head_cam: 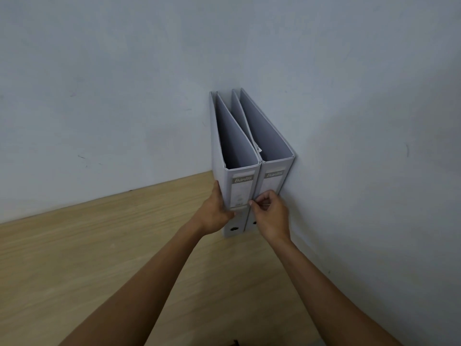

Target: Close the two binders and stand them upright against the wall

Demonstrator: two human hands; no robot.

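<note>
While standing upright side by side at the far right corner of the table (104,245), spines toward the camera: two grey lever-arch binders, closed, covers touching along their shared side. Left binder (240,188) with a pale spine label and a round finger hole low on the spine. Right binder (270,181) with a matching label, its finger hole mostly hidden behind the hand. Right binder's outer cover flush against the wall (349,121) on the right; rear edges of both against, or just short of, the wall behind, exact contact not discernible. Bases resting on the wood-grain tabletop. Small white tab of paper protruding at the top between the two binders.

Left hand (214,213) wrapped around the lower spine of the left binder, fingers along its left outer cover, thumb on the spine face below the label; grip closed on that binder. Right hand (270,216) at the lower spine of the right binder, fingers curled, thumb and forefinger pinched together at the seam between the two spines; whether anything is held in the pinch cannot be told. Both forearms bare, extending from the near edge of the table toward the corner. Wall pale, lightly scuffed.
</note>
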